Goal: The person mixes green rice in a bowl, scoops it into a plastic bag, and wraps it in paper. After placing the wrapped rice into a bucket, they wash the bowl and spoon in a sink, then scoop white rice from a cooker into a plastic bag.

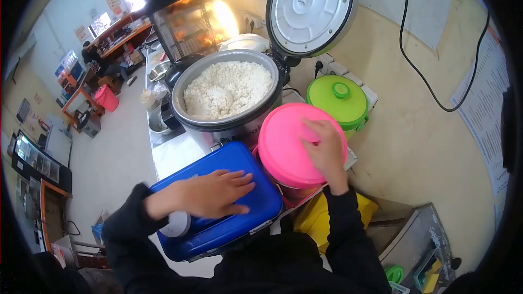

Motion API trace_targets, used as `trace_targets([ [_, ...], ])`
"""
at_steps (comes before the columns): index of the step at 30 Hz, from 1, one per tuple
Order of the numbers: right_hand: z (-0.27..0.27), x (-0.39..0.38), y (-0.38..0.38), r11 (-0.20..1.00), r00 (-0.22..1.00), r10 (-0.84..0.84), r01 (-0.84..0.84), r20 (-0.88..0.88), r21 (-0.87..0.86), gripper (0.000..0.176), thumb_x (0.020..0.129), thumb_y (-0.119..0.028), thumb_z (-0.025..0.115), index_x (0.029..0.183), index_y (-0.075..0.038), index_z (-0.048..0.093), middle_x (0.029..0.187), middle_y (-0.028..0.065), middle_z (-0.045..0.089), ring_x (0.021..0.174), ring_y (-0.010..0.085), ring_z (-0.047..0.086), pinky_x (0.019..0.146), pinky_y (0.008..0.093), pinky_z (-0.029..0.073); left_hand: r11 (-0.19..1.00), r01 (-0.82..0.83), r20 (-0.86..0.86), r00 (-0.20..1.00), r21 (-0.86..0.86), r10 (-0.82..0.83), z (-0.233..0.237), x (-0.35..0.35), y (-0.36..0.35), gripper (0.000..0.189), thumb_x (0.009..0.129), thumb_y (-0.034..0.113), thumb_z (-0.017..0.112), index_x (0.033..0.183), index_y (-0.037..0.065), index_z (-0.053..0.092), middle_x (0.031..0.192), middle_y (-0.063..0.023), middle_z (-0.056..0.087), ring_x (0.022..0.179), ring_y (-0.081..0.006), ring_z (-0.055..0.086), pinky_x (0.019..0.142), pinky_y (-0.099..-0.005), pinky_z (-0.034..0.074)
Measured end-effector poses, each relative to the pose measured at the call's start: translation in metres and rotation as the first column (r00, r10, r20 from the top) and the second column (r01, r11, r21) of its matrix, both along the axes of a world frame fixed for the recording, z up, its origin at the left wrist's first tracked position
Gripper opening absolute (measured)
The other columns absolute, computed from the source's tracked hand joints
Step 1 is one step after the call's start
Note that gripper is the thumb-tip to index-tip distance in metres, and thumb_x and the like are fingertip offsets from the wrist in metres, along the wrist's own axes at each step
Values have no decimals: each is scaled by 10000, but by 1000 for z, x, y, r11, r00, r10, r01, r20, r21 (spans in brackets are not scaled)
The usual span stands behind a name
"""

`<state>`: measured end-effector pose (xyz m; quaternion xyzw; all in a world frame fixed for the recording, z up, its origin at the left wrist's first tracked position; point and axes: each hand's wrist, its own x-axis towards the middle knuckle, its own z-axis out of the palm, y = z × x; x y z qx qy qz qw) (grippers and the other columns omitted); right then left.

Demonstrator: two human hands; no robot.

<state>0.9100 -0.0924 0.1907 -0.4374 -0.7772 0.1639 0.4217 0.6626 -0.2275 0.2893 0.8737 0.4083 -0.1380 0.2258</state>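
Observation:
My right hand (325,149) has its fingers closed round the knob of a bright pink round lid (283,139). The lid overlaps a pink container (294,196), most of which it hides. My left hand (220,193) is open, fingers spread, over the lid of a blue rectangular box (245,171) with metal clasps. Under my left wrist a small white round thing (176,224) shows on the box. Just beyond both hands stands a large rice cooker (193,122), full of cooked white rice (229,84), with its hinged lid (308,8) raised.
A green lidded container (335,103) stands against the wall by a power strip (354,79). A lit glass display warmer (188,22) is behind the cooker. Metal bowls (158,120) line the counter's left side. A yellow container (310,220) sits below my right arm. Far left, a person (95,60) sits.

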Motion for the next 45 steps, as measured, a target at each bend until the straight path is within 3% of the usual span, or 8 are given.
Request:
trace_targets([
  [8,-3,-24,-2,998,977,-39,49,209,-44,438,812,-201,710,1244,-199,641,1181,217,554,1065,384,585,878,436,502,914,-402,259,890,55,375,37,-59,-93,637,913,366,642,1423,47,432,1475,-219,401,1381,-385,360,1134,-492,305],
  [13,19,-9,-9,985,901,-78,4,427,171,429,882,-305,656,1296,-210,598,1285,218,487,1168,392,508,926,469,464,868,-493,339,828,59,447,41,-62,-104,587,889,275,684,1396,70,471,1472,-219,401,1346,-399,404,1100,-459,360],
  [16,47,16,45,968,949,-219,182,228,170,496,899,-372,630,1361,-223,532,1310,219,460,1188,400,472,951,479,441,857,-515,354,805,17,476,47,-64,-102,605,902,339,662,1412,92,451,1498,-228,358,1382,-407,350,1115,-489,323],
  [20,-3,50,175,892,763,-451,375,463,252,491,867,-341,670,1325,-207,556,1233,191,497,1107,400,511,922,477,461,879,-475,482,781,45,398,55,-57,-80,534,906,287,668,1367,77,495,1465,-225,403,1334,-404,415,1078,-450,374],
  [23,-53,65,224,981,877,-188,147,441,125,368,833,-240,685,1196,-190,650,1155,178,541,1069,388,540,912,467,469,914,-400,479,816,63,324,57,-37,-44,484,923,283,647,1333,61,516,1444,-244,416,1311,-405,436,1063,-437,387],
  [26,-55,66,221,974,890,-209,150,405,173,282,787,-150,679,1065,-174,714,1077,168,578,1050,371,557,905,456,474,950,-307,464,851,57,247,51,-4,14,461,935,295,629,1313,52,525,1432,-267,410,1312,-406,430,1070,-442,379],
  [35,9,102,204,944,969,-201,231,-145,235,294,747,-53,648,1012,-145,738,944,161,641,947,351,603,868,421,488,973,-203,401,905,113,143,-57,80,160,798,826,579,652,1434,140,382,1430,-275,355,1366,-509,268,1076,-605,301],
  [45,-27,67,217,963,946,-211,159,246,215,356,746,-82,696,1087,-181,715,1070,116,593,1034,316,551,864,416,496,934,-223,181,967,278,177,-55,102,131,780,788,518,707,1443,231,395,1453,-281,295,1327,-592,254,1015,-690,318],
])
